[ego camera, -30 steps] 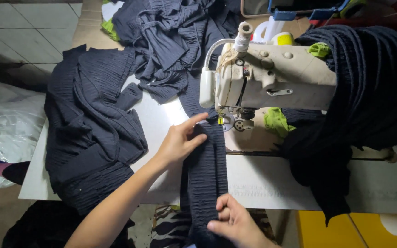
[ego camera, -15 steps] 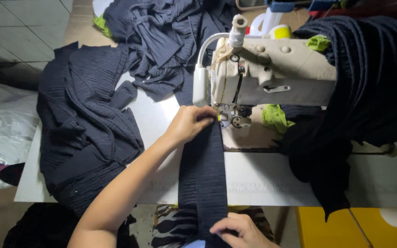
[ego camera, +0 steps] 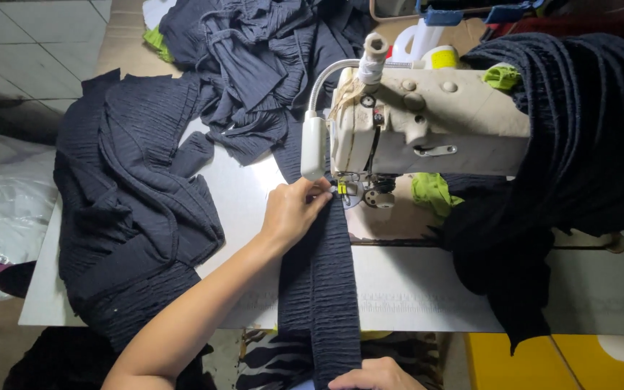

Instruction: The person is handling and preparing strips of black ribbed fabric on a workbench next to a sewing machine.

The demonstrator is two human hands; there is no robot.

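Both hands have shifted: my left hand (ego camera: 294,211) now pinches the dark ribbed strip (ego camera: 319,282) right at the presser foot (ego camera: 344,189) of the sewing machine (ego camera: 427,126), while my right hand (ego camera: 377,375), its grip hidden, has slid down the strip, now stretched flat on the bench (ego camera: 413,289) for stitching.

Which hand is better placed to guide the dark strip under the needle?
Left hand: its fingertips rest on the dark strip beside the presser foot. Right hand holds the strip's near end.

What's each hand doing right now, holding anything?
Left hand: closed, pinching the dark fabric strip at the sewing machine needle.
Right hand: on the strip's near end; grip cannot be told.
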